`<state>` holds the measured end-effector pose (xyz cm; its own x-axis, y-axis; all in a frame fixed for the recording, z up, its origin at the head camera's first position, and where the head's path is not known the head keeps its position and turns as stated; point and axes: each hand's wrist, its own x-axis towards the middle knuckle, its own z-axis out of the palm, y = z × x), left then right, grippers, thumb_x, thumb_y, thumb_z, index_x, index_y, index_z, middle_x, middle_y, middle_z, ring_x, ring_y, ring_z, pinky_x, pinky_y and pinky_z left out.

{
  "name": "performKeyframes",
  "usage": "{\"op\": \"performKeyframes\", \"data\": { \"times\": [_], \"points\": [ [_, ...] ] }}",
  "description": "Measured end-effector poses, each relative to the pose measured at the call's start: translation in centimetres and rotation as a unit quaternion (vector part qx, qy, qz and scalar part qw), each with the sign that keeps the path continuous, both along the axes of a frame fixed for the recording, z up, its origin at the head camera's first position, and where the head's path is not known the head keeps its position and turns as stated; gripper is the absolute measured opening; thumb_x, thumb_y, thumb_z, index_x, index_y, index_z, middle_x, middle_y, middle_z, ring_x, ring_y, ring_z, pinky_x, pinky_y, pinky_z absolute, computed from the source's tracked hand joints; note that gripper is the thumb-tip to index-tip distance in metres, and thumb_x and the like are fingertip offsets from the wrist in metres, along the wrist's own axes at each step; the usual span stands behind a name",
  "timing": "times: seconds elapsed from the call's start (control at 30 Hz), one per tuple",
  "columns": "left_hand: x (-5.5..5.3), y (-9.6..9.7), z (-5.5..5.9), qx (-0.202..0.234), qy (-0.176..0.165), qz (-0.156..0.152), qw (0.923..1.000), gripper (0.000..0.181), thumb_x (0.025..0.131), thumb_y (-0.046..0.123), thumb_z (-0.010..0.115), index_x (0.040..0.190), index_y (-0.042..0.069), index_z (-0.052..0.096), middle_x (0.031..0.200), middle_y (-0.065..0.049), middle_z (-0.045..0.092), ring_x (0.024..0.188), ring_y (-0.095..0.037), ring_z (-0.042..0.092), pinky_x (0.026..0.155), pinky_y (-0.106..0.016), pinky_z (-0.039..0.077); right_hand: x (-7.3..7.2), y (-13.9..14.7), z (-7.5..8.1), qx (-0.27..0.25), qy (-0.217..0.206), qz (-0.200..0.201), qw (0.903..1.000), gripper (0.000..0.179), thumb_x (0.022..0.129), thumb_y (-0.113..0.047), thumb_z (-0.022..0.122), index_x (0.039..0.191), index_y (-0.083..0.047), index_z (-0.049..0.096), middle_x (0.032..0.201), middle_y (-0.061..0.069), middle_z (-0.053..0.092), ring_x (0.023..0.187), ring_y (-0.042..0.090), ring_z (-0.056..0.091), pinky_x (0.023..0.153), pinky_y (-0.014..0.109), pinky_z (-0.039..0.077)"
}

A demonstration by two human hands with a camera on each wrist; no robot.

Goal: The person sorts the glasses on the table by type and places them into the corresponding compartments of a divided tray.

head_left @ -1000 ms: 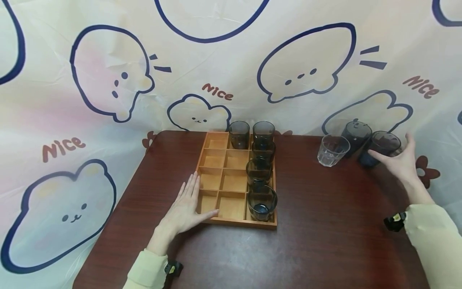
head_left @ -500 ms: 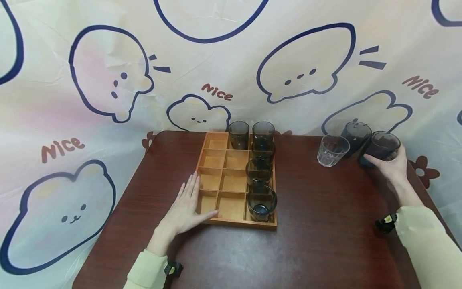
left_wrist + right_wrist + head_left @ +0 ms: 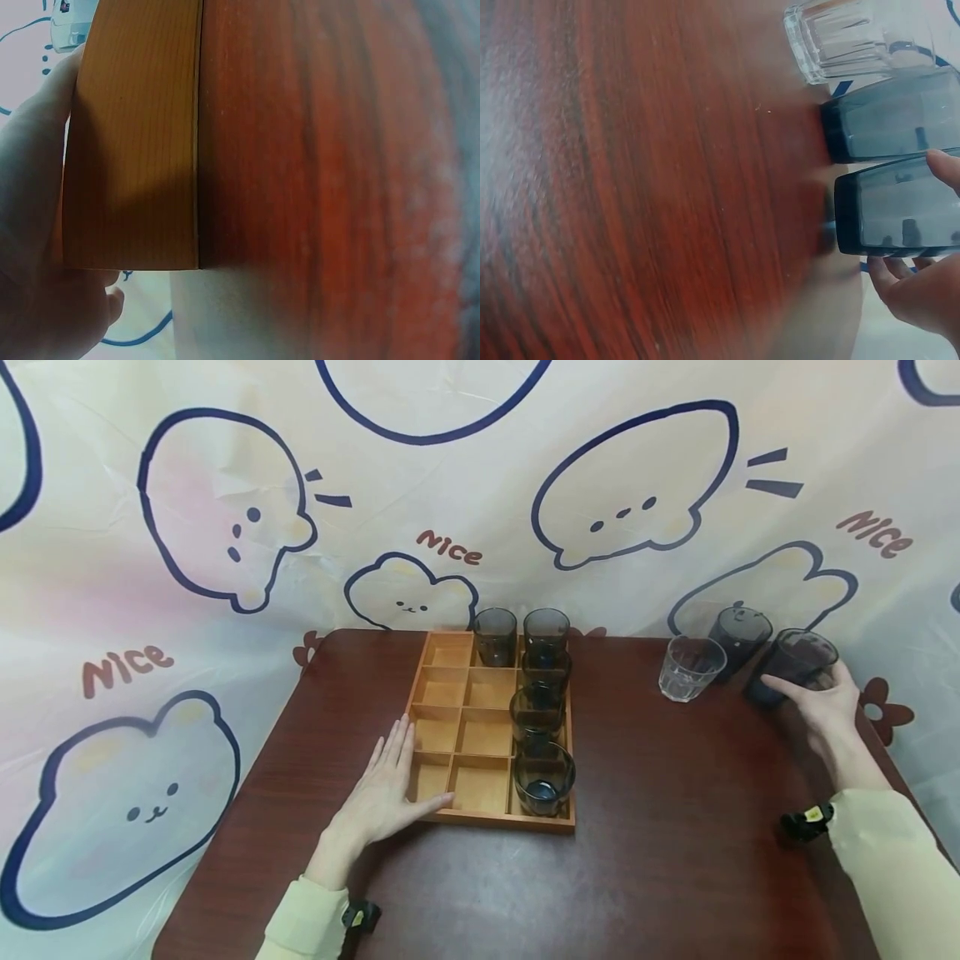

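At the right of the table my right hand [image 3: 825, 706] grips a smoky dark glass [image 3: 802, 658], thumb on its near side and fingers round its right. The right wrist view shows the same glass [image 3: 900, 206] upright, its base close over the tabletop. Beside it stand a second dark glass [image 3: 738, 643] and a clear faceted glass [image 3: 692, 670]. My left hand [image 3: 382, 789] rests with straight fingers along the left edge and front corner of a divided wooden box [image 3: 487, 820]. In the left wrist view, the box wall [image 3: 135, 150] lies against that hand.
Several dark glasses [image 3: 545, 781] fill the box's right column. One more dark glass [image 3: 495, 639] stands at the back of the middle column. A patterned curtain [image 3: 420, 493] hangs behind the dark red table [image 3: 660, 827].
My right hand has moved left onto the dark glass, and its fingers have curled round it. The glass has since shifted slightly right. The left hand stays at the box.
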<state>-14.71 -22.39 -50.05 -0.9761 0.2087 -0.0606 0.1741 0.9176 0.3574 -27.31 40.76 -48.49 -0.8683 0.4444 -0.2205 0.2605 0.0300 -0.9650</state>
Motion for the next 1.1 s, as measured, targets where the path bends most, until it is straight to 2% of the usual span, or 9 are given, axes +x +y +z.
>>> {"op": "performKeyframes", "data": {
  "times": [0.23,0.33,0.47,0.57,0.7,0.83,0.97,1.03,1.1],
  "points": [
    [0.0,-0.1,0.2,0.000,0.007,-0.002,1.0000,0.134,0.089,0.080,0.071,0.176,0.000,0.007,0.187,-0.019,0.003,0.174,-0.041,0.009,0.141,-0.063,0.014,0.8,-0.3,1.5,0.013,-0.008,0.019,0.9997,0.095,0.094,-0.016,0.088,0.168,-0.045,0.036,0.182,-0.012,0.026,0.169,0.003,0.022,0.142,0.037,0.014],
    [0.0,-0.1,0.2,0.002,0.005,0.000,1.0000,0.134,0.089,0.080,0.071,0.176,0.001,0.007,0.187,-0.019,0.002,0.174,-0.040,0.008,0.141,-0.063,0.014,1.1,-0.6,2.1,0.005,-0.004,0.028,0.9996,0.093,0.094,-0.016,0.088,0.167,-0.046,0.039,0.177,-0.016,0.037,0.168,0.002,0.024,0.142,0.035,0.013],
    [-0.1,-0.1,0.1,0.000,-0.003,0.002,1.0000,0.135,0.089,0.081,0.070,0.176,0.002,0.006,0.187,-0.017,0.000,0.175,-0.038,0.006,0.142,-0.062,0.012,1.7,-1.1,2.7,-0.006,0.007,0.045,0.9990,0.088,0.093,-0.017,0.089,0.163,-0.047,0.045,0.153,-0.027,0.051,0.165,0.004,0.030,0.140,0.027,0.021],
    [-0.1,-0.1,0.0,0.001,-0.002,0.001,1.0000,0.134,0.089,0.081,0.070,0.176,0.001,0.006,0.187,-0.018,0.001,0.175,-0.038,0.006,0.141,-0.062,0.013,2.0,-1.5,3.2,-0.002,0.012,0.057,0.9983,0.089,0.094,-0.018,0.089,0.164,-0.047,0.043,0.159,-0.025,0.049,0.167,0.004,0.027,0.138,0.023,0.024],
    [-0.1,-0.1,0.0,0.003,0.000,0.002,1.0000,0.134,0.090,0.080,0.070,0.176,0.000,0.007,0.187,-0.019,0.002,0.175,-0.039,0.007,0.141,-0.063,0.013,2.5,-2.2,4.4,0.003,0.026,0.068,0.9974,0.092,0.095,-0.017,0.087,0.168,-0.045,0.038,0.175,-0.017,0.039,0.168,0.004,0.026,0.129,0.012,0.032],
    [-0.1,-0.1,0.0,0.002,0.002,0.003,1.0000,0.133,0.090,0.079,0.072,0.176,0.000,0.008,0.187,-0.019,0.003,0.174,-0.040,0.008,0.141,-0.064,0.014,3.2,-2.7,5.3,-0.002,0.042,0.079,0.9960,0.092,0.097,-0.015,0.086,0.169,-0.044,0.037,0.181,-0.014,0.031,0.170,0.004,0.023,0.117,0.004,0.040],
    [-0.1,-0.1,0.1,0.001,0.003,0.000,1.0000,0.134,0.089,0.079,0.072,0.176,0.000,0.008,0.187,-0.019,0.001,0.174,-0.040,0.007,0.141,-0.063,0.013,3.8,-3.2,5.7,-0.011,0.074,0.090,0.9931,0.088,0.096,-0.010,0.085,0.168,-0.039,0.043,0.164,-0.018,0.050,0.162,0.004,0.037,0.096,0.001,0.050],
    [-0.1,-0.1,0.1,0.000,0.002,-0.001,1.0000,0.134,0.089,0.080,0.071,0.176,0.000,0.007,0.187,-0.018,0.000,0.175,-0.039,0.007,0.141,-0.062,0.012,4.1,-3.6,5.9,-0.018,0.096,0.101,0.9901,0.085,0.096,-0.006,0.084,0.166,-0.036,0.047,0.150,-0.022,0.055,0.149,0.005,0.048,0.085,0.001,0.052],
    [-0.1,-0.1,0.1,-0.001,0.002,-0.002,1.0000,0.134,0.090,0.079,0.071,0.176,0.000,0.007,0.187,-0.018,0.001,0.175,-0.039,0.007,0.142,-0.062,0.013,4.3,-4.0,6.1,-0.009,0.104,0.113,0.9881,0.080,0.096,-0.006,0.084,0.163,-0.035,0.051,0.138,-0.024,0.057,0.133,0.004,0.055,0.081,0.001,0.052]
  ]
}}
